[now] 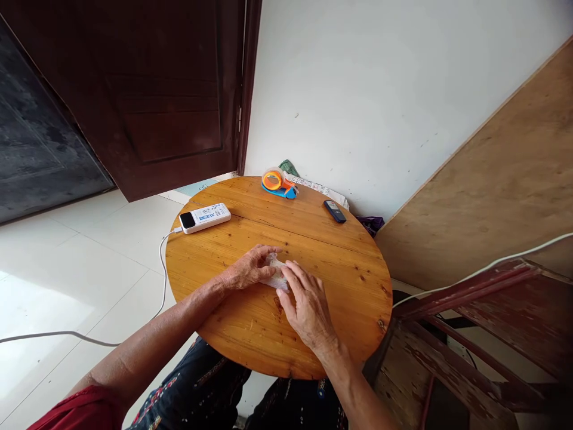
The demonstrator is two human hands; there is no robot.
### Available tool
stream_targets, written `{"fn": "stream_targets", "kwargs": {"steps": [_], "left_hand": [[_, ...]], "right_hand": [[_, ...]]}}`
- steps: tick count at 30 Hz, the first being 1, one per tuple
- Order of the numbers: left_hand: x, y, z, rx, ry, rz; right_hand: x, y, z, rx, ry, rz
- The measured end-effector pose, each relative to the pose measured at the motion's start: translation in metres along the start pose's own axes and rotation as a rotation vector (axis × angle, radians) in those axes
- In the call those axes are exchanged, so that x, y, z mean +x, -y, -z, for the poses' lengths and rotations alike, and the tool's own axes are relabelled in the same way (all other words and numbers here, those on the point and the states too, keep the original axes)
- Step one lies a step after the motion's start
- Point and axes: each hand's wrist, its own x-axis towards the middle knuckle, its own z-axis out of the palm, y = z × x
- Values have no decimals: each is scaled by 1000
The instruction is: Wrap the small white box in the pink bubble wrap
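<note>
A small, whitish translucent plastic-wrapped packet (pixel 278 278) lies on the round wooden table (pixel 250 334) between my two hands. My left hand (pixel 251 267) holds its left end, the thumb on the near side and the fingers stretched along the far side. Around the right end is my right hand (pixel 308 301), thumb below and fingertips on the upper face, partly covering it. What is inside the wrapping cannot be made out.
A white device (pixel 210 217) with a cable sits at the table's left. An orange and blue tape dispenser (pixel 278 182) stands at the back edge, a dark remote-like device (pixel 335 211) at back right. A wooden chair (pixel 483 298) is on the right, a dark door (pixel 174 89) behind.
</note>
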Motion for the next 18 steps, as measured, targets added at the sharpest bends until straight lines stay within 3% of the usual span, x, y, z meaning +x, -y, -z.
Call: {"fn": "stream_targets", "kwargs": {"steps": [5,10,18], "left_hand": [[-2,-1,0,12,-17,-17],[-4,-3,4,-103,-5,38],[3,-4,12,-316,-274,128]], "right_hand": [[-2,1,-5,9,7,-3],[-21,-5,-4,165,-252,-186],[-29,-11,-11,172,-223,-194]]}}
